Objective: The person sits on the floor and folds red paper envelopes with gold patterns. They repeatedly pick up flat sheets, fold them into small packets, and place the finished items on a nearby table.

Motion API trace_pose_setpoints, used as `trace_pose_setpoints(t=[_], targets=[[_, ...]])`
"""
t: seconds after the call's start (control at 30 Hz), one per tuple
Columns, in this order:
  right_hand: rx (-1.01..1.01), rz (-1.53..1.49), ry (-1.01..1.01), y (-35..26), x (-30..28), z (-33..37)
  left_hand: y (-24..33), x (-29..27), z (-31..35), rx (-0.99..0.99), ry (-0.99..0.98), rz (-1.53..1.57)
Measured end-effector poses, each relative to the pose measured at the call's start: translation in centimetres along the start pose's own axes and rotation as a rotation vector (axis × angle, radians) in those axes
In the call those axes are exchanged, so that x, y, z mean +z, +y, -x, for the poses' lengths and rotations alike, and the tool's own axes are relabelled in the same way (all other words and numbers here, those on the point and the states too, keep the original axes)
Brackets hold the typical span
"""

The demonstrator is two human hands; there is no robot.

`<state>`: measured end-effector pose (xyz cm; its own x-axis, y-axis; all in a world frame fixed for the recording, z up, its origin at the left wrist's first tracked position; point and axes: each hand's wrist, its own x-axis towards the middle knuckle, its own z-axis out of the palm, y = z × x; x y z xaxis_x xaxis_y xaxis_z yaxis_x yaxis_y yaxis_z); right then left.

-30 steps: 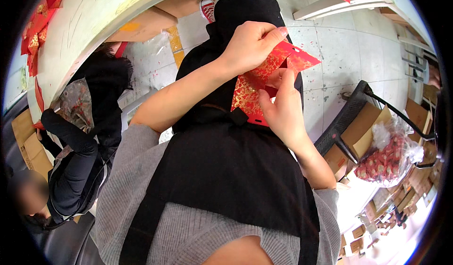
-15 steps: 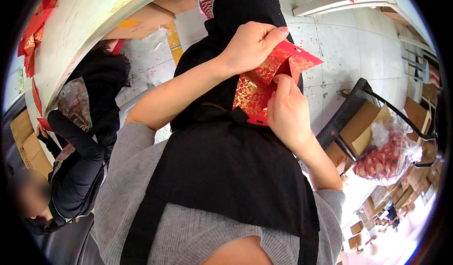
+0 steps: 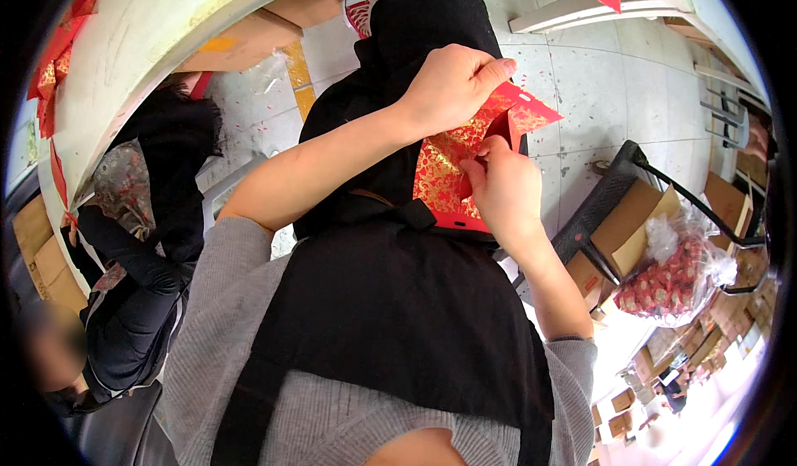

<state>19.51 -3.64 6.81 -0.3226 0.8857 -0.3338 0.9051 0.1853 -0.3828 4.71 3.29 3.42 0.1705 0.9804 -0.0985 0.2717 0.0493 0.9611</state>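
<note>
Red envelope with gold floral pattern, flap open, held above black apron. Pinched at upper edge by left hand. Gripped at middle by right hand, fingers curled onto paper.

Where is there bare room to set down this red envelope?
Bare floor tiles lie beyond the red envelope, between the white beam and black chair. It is crowded right, around the cardboard box and bag of red packets.

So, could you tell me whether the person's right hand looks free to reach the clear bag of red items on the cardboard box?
Probably not at once: the right hand is pinching the red envelope together with the left hand. Nothing visibly blocks the way to the bag at the person's right.
</note>
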Motion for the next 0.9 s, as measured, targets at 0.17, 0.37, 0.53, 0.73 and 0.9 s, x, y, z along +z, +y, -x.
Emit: trace_pose_setpoints(t=[0.17,0.37,0.53,0.73,0.9], targets=[[-0.001,-0.335,0.089,-0.4,-0.3,0.3,0.1,-0.1,0.6,-0.043,0.023,0.04],[0.143,-0.651,0.058,-1.6,-0.4,1.0,1.4,-0.9,1.2,-0.015,0.056,-0.026],[0.357,-1.431,-0.106,-2.1,1.1,2.5,1.4,-1.7,2.1,-0.051,-0.049,0.07],[0.452,-1.612,-0.411,-2.2,0.3,0.6,0.4,-1.4,2.5,-0.152,-0.061,0.236],[0.417,-1.473,-0.498,-2.7,-0.8,0.6,0.8,-1.4,2.8,-0.119,-0.046,0.276]])
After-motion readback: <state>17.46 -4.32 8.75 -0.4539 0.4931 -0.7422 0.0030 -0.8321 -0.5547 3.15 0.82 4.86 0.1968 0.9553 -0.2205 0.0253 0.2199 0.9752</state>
